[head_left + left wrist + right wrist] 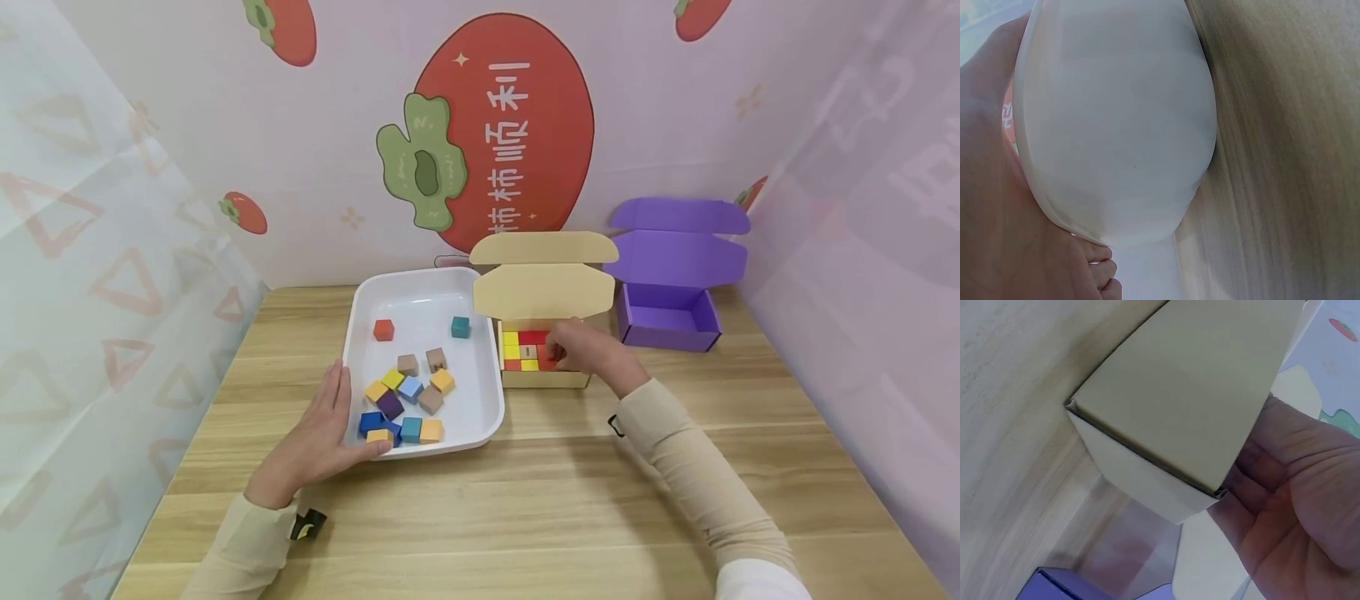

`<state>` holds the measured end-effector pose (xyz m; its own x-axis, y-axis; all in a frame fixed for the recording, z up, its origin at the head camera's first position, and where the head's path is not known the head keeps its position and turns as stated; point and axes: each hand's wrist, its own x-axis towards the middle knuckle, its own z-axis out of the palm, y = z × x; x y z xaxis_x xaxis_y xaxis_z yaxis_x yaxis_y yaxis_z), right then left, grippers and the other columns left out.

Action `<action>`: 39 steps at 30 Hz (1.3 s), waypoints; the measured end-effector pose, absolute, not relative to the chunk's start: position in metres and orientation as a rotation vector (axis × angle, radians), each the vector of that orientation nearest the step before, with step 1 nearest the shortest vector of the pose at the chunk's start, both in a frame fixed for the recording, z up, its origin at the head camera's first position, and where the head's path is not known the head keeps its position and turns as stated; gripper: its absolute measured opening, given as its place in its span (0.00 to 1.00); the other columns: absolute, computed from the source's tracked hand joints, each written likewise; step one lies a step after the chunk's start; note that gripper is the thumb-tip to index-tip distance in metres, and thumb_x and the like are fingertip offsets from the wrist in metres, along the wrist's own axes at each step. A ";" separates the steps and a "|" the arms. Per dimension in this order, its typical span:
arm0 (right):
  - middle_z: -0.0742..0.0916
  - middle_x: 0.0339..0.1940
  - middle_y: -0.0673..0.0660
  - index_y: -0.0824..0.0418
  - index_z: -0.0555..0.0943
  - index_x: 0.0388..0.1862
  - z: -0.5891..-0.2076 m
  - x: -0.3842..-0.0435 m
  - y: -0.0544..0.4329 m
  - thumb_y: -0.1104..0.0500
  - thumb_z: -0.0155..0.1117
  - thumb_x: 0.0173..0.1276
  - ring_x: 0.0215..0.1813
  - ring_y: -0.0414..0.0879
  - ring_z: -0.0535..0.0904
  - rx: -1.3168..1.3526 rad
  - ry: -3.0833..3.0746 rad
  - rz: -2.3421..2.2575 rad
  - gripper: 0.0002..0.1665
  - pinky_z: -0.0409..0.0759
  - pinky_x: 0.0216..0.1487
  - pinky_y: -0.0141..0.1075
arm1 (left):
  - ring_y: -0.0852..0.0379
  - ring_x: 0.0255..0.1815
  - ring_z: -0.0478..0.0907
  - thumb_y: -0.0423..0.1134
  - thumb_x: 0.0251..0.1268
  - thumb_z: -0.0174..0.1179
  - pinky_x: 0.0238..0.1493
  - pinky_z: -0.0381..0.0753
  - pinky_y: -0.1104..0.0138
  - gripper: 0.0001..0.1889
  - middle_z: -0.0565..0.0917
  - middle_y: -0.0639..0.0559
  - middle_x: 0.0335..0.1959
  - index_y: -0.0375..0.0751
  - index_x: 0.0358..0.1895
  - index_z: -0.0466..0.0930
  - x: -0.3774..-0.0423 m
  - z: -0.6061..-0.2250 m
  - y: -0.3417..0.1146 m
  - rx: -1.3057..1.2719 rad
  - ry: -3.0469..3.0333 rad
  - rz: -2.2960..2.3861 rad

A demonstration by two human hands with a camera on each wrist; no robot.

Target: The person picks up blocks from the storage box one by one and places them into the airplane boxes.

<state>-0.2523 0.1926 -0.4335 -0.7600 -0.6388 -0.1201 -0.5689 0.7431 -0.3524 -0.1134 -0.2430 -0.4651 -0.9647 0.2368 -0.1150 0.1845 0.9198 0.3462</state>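
My left hand [318, 442] rests at the near left corner of a white tray [487, 421], fingers straight along its side and thumb over the front rim. The left wrist view shows the tray's outer wall [1116, 125] beside that hand. Several coloured wooden cubes lie in the tray, among them a red cube [383, 330], a purple cube [390, 405] and a light blue cube [410, 388]. My right hand [588, 348] reaches into a tan cardboard box [543, 379] holding yellow, red and brown cubes. Its fingers bend down at the red ones; their tips are hidden.
An open purple box [667, 335] stands right of the tan box, its lid raised. The tan box's lid [543, 287] stands up behind it. A printed backdrop [315, 167] rises at the back of the wooden table [525, 525], with hanging sheets on both sides.
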 end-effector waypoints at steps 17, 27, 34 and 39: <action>0.85 0.28 0.51 0.62 0.89 0.37 -0.389 -0.229 0.135 0.64 0.77 0.67 0.32 0.45 0.78 -1.159 2.754 -0.420 0.04 0.79 0.37 0.33 | 0.32 0.89 0.35 0.79 0.58 0.62 0.82 0.53 0.34 0.73 0.30 0.34 0.88 0.30 0.85 0.30 -0.116 -0.465 -0.244 0.336 2.938 0.501; 0.92 0.57 0.60 0.61 0.87 0.63 -0.402 -0.230 0.076 0.60 0.80 0.65 0.57 0.54 0.88 -1.170 2.563 -0.446 0.27 0.88 0.61 0.42 | 0.32 0.89 0.34 0.79 0.58 0.62 0.83 0.52 0.34 0.73 0.30 0.34 0.88 0.30 0.85 0.29 -0.117 -0.466 -0.244 0.332 2.935 0.503; 0.92 0.58 0.56 0.58 0.87 0.62 -0.426 -0.236 0.046 0.57 0.78 0.67 0.56 0.48 0.88 -1.196 2.580 -0.349 0.24 0.86 0.65 0.38 | 0.32 0.89 0.34 0.78 0.57 0.62 0.83 0.52 0.34 0.73 0.31 0.33 0.88 0.30 0.85 0.29 -0.116 -0.468 -0.244 0.343 2.934 0.512; 0.93 0.51 0.54 0.59 0.89 0.57 -0.439 -0.238 0.036 0.54 0.80 0.66 0.46 0.44 0.85 -1.197 2.611 -0.352 0.23 0.87 0.59 0.32 | 0.32 0.89 0.33 0.78 0.57 0.62 0.83 0.52 0.34 0.73 0.29 0.34 0.88 0.30 0.85 0.29 -0.116 -0.469 -0.244 0.348 2.937 0.511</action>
<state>-0.2379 0.0359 -0.4385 -0.6327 -0.7647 -0.1223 -0.7050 0.6342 -0.3175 -0.1161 -0.2442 -0.4690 -0.9634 0.2495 -0.0978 0.2018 0.9157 0.3476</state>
